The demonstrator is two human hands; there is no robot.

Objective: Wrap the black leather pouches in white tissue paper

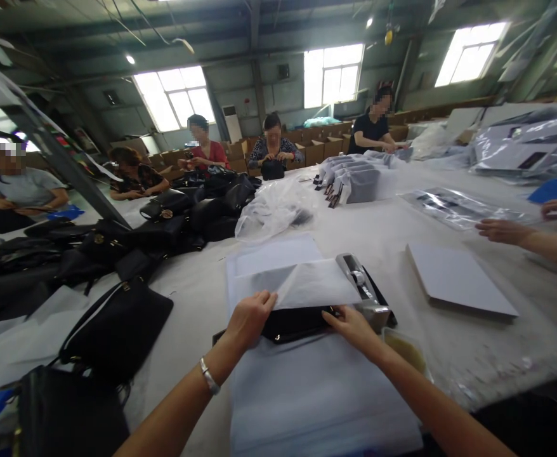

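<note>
A black handbag lies in front of me on a stack of white paper sheets, partly covered by a folded sheet of white wrapping paper. My left hand is closed on the left edge of that wrapping paper. At the bag's right end, my right hand grips the bag with the thumb on top; its other fingers are partly hidden by the paper. Just beyond my right hand stands a silver tape dispenser. A shallow dish with a yellowish pad sits beside my right forearm.
Black handbags pile up along the left. A white board stack lies to the right, near a co-worker's hands on clear plastic bags. Wrapped bags stand farther back. Several people work across the table.
</note>
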